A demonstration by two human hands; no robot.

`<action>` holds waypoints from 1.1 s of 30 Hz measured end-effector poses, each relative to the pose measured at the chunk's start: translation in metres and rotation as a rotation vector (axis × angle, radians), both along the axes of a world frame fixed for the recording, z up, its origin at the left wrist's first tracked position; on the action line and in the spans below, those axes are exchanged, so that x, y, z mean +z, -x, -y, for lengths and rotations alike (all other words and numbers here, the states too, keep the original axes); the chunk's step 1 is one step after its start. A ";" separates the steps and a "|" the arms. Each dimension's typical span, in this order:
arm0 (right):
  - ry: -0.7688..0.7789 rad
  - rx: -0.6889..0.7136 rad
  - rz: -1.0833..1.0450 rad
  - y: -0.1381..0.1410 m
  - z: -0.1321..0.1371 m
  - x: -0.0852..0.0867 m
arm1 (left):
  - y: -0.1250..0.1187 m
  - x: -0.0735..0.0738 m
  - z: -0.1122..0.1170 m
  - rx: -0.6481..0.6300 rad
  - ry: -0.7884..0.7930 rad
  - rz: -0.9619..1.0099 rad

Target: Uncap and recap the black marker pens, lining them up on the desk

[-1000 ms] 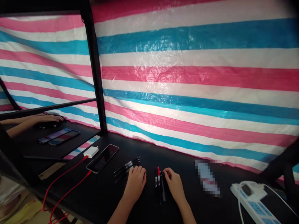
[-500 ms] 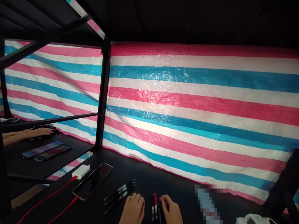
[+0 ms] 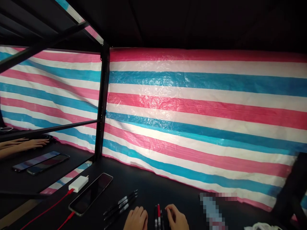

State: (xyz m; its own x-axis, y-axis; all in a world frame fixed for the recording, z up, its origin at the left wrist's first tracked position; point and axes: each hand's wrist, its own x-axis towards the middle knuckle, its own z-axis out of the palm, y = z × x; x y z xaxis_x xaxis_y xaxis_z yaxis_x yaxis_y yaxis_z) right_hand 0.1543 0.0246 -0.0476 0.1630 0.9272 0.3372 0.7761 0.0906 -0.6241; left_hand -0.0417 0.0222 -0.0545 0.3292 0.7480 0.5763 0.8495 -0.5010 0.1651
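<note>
Three pens lie side by side on the dark tabletop between my hands: a red pen (image 3: 158, 211) in the middle and a black pen (image 3: 155, 221) and a second dark pen (image 3: 162, 220) flanking it. My left hand (image 3: 136, 218) rests palm down just left of them, fingers loosely bent and holding nothing visible. On their right, my right hand (image 3: 177, 218) has its thumb and forefinger curved with a gap between them; they look apart from the pens. Beyond my left hand lies a group of black pens (image 3: 122, 203). The lower frame edge cuts off both wrists.
A phone (image 3: 91, 194) with a red cable (image 3: 66, 220) lies left, beside a white charger (image 3: 78, 184). Past the black frame post (image 3: 102, 102) are two more phones (image 3: 48, 164) and another person's hands (image 3: 28, 145). Striped sheeting (image 3: 192, 108) closes the back. A blurred patch (image 3: 212, 210) lies right.
The camera view has shifted slightly. My right hand sits a little farther from the pens. The other person's second hand now shows at the left. The pens stay between my hands.
</note>
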 end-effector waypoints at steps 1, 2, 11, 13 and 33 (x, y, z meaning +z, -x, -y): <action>0.031 0.008 0.006 0.001 0.004 0.006 | 0.000 0.003 0.002 -0.008 0.019 0.012; 0.062 0.043 0.013 0.002 0.008 0.013 | 0.000 0.007 0.005 -0.013 0.045 0.028; 0.172 0.100 0.020 0.006 0.026 0.036 | -0.001 0.045 0.031 -0.041 0.223 0.117; 0.180 0.083 0.026 0.004 0.029 0.037 | -0.001 0.051 0.034 -0.033 0.229 0.107; 0.044 0.076 0.202 0.012 0.048 0.039 | -0.016 0.051 0.024 0.040 0.496 0.025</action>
